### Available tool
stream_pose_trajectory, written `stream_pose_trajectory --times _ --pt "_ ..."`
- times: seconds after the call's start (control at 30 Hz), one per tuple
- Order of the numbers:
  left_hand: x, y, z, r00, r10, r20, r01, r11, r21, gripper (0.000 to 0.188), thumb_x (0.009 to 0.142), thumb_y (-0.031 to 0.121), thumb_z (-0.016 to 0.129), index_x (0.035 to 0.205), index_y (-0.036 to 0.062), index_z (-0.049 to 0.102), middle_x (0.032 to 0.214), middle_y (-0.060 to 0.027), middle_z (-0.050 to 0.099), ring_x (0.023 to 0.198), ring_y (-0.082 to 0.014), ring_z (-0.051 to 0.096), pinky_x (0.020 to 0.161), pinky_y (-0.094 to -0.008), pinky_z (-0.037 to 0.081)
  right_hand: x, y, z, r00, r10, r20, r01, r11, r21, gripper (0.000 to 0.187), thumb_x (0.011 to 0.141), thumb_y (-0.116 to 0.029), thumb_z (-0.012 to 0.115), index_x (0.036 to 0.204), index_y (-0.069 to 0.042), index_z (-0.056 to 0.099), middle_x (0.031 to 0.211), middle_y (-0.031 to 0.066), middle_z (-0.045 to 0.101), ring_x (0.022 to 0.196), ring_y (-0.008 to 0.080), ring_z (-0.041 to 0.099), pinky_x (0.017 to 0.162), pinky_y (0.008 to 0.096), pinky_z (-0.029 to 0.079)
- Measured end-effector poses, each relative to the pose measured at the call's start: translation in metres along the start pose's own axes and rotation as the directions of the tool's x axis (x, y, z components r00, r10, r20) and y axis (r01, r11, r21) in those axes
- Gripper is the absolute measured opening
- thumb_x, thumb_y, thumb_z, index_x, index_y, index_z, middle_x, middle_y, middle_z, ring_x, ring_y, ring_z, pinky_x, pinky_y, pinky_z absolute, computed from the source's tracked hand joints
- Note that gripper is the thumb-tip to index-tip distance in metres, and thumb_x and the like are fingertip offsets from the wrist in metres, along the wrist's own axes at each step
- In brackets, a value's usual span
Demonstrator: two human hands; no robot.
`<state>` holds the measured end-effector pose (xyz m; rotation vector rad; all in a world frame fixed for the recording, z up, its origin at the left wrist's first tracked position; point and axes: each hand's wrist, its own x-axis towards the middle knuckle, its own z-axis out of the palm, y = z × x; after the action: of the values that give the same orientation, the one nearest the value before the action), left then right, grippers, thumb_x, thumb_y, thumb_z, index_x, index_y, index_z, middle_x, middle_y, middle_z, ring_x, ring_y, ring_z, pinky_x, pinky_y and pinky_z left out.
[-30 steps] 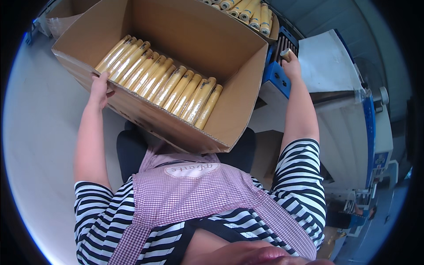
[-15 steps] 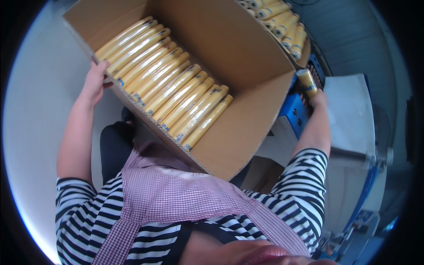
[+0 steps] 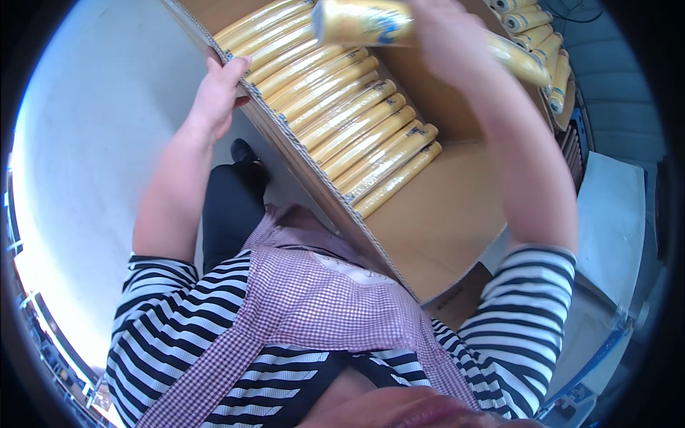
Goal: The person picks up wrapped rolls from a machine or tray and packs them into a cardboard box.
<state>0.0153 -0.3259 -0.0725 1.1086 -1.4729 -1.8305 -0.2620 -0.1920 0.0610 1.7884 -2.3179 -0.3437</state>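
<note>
My left hand (image 3: 222,93) grips the near left edge of a large open cardboard box (image 3: 442,214), thumb over the rim. Inside, several long yellow rolls (image 3: 364,135) in shiny clear wrapping lie side by side in a slanting row. Above the box's far part, my right hand (image 3: 453,39), slightly blurred, is closed around another yellow roll (image 3: 364,23) with blue print. That roll sticks out on both sides of the hand and hangs over the far rolls in the row. My right forearm covers part of the box's right side.
More yellow rolls (image 3: 539,32) are piled at the far right, beyond the box wall. A pale flat sheet (image 3: 614,221) lies on the right, past my forearm. Below the box's near right corner is another brown cardboard piece (image 3: 460,296). Grey floor (image 3: 107,157) stretches to the left.
My right hand has swung from beyond the box's right side to over its far part, carrying the roll. My left hand still holds the edge. The whole view has shifted.
</note>
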Motion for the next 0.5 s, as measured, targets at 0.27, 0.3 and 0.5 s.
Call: stream_pose_trajectory --times 0.27,0.3,0.5 --pt "-0.016 -0.008 0.007 0.989 0.131 0.074 -0.105 0.953 -0.285 0.062 0.101 0.012 0.053 0.153 0.0078 0.022 0.141 -0.0101 0.046 0.128 -0.0185 0.046 0.111 -0.0373 0.036 0.066 -0.146 0.282 0.860 -0.319 0.399 0.339 0.941 0.022 0.042 0.092 -0.020 0.064 0.133 -0.017 0.055 0.132 0.0098 0.056 0.125 0.0293 0.055 0.102 0.0592 0.041" --pt "-0.017 -0.006 0.008 0.988 0.136 0.077 -0.106 0.945 -0.310 0.060 0.100 0.008 0.052 0.153 0.0057 0.022 0.141 -0.0108 0.046 0.128 -0.0182 0.046 0.112 -0.0362 0.035 0.062 -0.162 0.310 0.839 -0.339 0.426 0.337 0.938 0.082 0.042 0.092 -0.021 0.064 0.133 -0.017 0.055 0.133 0.0098 0.056 0.126 0.0299 0.055 0.104 0.0603 0.040" --pt "-0.018 0.008 0.011 0.992 0.073 0.106 -0.047 0.971 -0.236 0.060 0.099 0.005 0.051 0.151 0.0030 0.022 0.139 -0.0109 0.047 0.124 -0.0165 0.048 0.110 -0.0328 0.037 0.042 -0.232 0.392 0.814 -0.337 0.473 0.152 0.910 0.386 0.062 0.096 -0.021 0.059 0.154 -0.024 0.037 0.156 0.0118 0.039 0.145 0.0374 0.036 0.114 0.0669 0.030"
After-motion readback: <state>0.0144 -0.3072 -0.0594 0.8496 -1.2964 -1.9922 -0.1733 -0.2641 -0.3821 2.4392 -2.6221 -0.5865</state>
